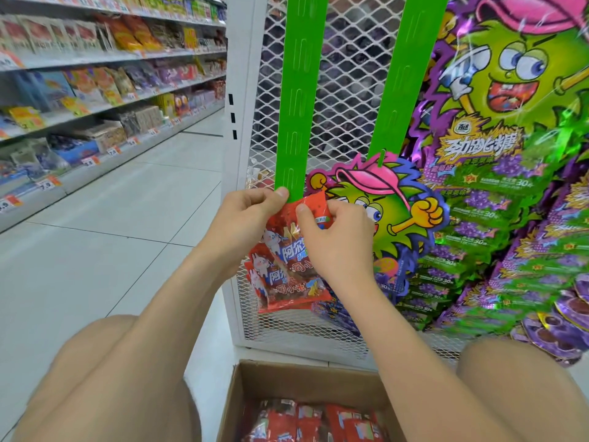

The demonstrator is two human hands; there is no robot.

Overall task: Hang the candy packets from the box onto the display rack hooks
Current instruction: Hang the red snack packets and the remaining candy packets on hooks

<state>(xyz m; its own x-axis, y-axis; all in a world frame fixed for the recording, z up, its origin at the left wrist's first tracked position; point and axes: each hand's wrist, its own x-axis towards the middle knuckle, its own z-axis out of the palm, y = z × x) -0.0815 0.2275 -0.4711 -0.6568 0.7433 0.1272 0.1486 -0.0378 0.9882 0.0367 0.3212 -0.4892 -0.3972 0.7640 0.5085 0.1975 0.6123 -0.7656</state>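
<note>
A red candy packet (314,205) is held at the lower end of a green strip (299,90). The right-hand grip (334,237) pinches its top edge. The left-hand grip (251,215), just beside it, pinches the strip's end, thumb in front. Below both grips a second red packet (287,282) hangs against the white mesh rack (287,327). Lower still, between the knees, an open cardboard box (287,374) holds more red packets (318,419). Right of the grips a cartoon card (392,218) and purple-green packets (478,234) crowd in. Left of them lie open tiled floor (111,234) and stocked shelves (79,90).
</note>
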